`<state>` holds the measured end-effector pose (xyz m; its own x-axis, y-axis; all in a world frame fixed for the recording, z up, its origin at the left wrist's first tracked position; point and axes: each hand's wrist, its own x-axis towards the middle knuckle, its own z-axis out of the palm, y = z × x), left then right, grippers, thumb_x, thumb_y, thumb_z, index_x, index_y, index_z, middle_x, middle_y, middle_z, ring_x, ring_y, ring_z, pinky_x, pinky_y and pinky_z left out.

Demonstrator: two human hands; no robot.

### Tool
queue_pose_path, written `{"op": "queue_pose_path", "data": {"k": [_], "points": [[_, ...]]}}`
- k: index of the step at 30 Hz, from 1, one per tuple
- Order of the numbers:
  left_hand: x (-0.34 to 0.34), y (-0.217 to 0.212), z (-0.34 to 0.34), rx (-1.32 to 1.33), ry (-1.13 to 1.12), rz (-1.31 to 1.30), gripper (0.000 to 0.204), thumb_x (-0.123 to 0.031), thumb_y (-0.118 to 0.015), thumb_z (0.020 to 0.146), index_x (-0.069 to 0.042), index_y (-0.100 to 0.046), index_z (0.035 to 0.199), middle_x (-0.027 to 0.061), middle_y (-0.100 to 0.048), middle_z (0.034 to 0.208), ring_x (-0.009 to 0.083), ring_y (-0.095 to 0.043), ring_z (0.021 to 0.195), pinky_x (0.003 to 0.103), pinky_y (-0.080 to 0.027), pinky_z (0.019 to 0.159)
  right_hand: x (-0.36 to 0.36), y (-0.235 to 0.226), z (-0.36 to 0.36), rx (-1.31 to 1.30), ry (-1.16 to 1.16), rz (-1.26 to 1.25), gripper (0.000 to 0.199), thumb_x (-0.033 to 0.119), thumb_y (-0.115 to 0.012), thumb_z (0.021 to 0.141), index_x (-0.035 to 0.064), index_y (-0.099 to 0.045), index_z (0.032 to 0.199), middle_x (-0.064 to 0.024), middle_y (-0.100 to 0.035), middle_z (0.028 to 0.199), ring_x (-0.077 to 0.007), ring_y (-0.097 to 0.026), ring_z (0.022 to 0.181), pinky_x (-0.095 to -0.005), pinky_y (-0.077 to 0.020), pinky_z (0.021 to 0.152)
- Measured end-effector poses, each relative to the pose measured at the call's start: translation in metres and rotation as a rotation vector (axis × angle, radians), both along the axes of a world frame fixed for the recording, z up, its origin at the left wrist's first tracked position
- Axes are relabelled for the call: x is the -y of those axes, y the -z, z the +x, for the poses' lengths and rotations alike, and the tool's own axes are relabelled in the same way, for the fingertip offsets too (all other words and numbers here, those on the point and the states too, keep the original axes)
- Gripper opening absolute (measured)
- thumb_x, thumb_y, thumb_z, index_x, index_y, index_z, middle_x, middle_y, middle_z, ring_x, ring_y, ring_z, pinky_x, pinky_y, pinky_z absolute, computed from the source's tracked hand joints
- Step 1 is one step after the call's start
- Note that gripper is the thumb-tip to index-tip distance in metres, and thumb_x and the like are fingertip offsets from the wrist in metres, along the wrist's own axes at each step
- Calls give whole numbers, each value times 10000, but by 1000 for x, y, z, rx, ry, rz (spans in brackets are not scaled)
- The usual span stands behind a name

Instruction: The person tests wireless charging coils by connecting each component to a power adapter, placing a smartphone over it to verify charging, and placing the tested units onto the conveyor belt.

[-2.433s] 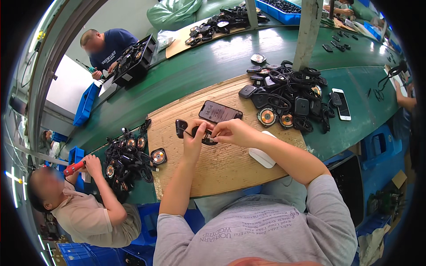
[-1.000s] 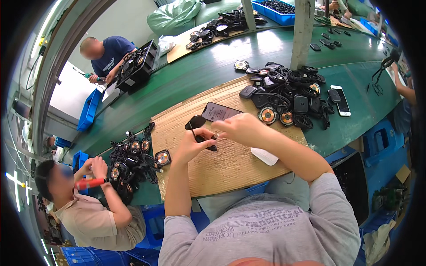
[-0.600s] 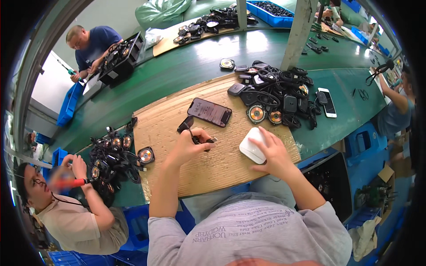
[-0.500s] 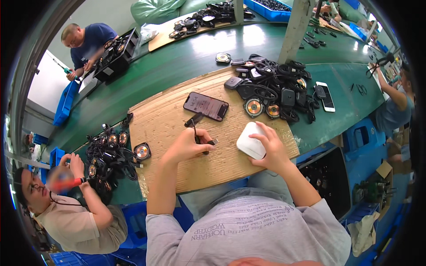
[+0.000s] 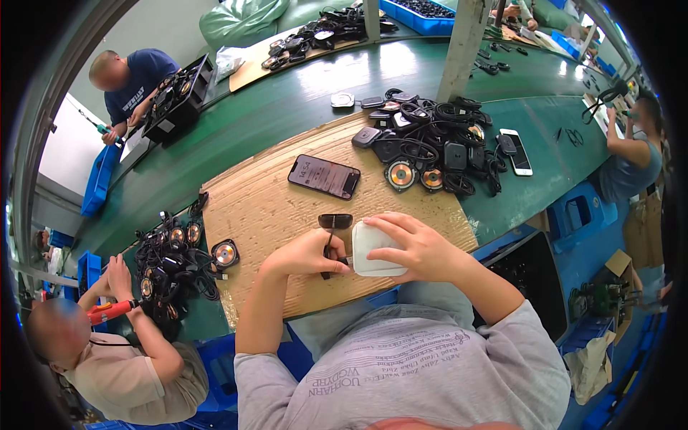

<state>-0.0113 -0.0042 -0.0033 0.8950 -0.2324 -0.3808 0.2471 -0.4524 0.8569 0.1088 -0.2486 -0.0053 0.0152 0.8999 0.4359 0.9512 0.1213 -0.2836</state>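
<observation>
At far left, a co-worker's hand holds a red screwdriver (image 5: 111, 311) beside a heap of black round parts (image 5: 172, 258) on the green bench (image 5: 287, 115). On the cardboard sheet (image 5: 265, 208), the left hand (image 5: 304, 254) pinches a small black part (image 5: 331, 236), fingers closed on its stem. Just beside it, the right hand (image 5: 416, 247) grips a white rounded box (image 5: 373, 251), fingers curled over its top edge. A dark phone (image 5: 324, 176) lies beyond. Further right sits a pile of black cabled units (image 5: 430, 143), then a white phone (image 5: 516, 150).
</observation>
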Motion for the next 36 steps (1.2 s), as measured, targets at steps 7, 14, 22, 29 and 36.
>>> {"op": "queue_pose_path", "data": {"k": [7,14,22,29,36], "points": [[4,-4,-1,-142,126,0,214,-171,-795,763,11,-685,787,23,-613,658,111,-503,562,249,-429,511,1,-19,0,-29,-85,-145,651,200,-838,504,179,-615,1115,-148,-390,1479,-330,-418,1301,-426,-372,1091],[4,7,0,-68,148,-11,245,-206,-800,768,10,-689,797,17,-619,660,108,-494,557,255,-423,509,1,-3,2,-60,-80,-101,707,179,-848,433,170,-635,1108,-144,-389,1488,-339,-426,1303,-453,-395,1083],[2,-8,3,-45,71,41,262,-233,-801,764,5,-692,780,13,-628,651,109,-485,541,261,-425,516,7,25,-4,-288,-26,-3,739,136,-858,409,180,-636,1113,-131,-393,1490,-351,-419,1300,-468,-381,1103],[3,2,0,-137,227,107,259,-220,-835,738,6,-714,773,7,-640,632,113,-471,530,239,-422,534,1,16,-6,-260,-171,-111,768,143,-862,404,187,-638,1137,-127,-398,1481,-341,-418,1296,-451,-370,1108],[0,10,2,-95,172,-56,259,-226,-819,755,8,-713,786,22,-668,665,115,-512,555,256,-444,548,-2,7,-7,-206,-143,-118,764,148,-862,403,185,-639,1133,-129,-409,1474,-340,-418,1293,-446,-369,1106]]}}
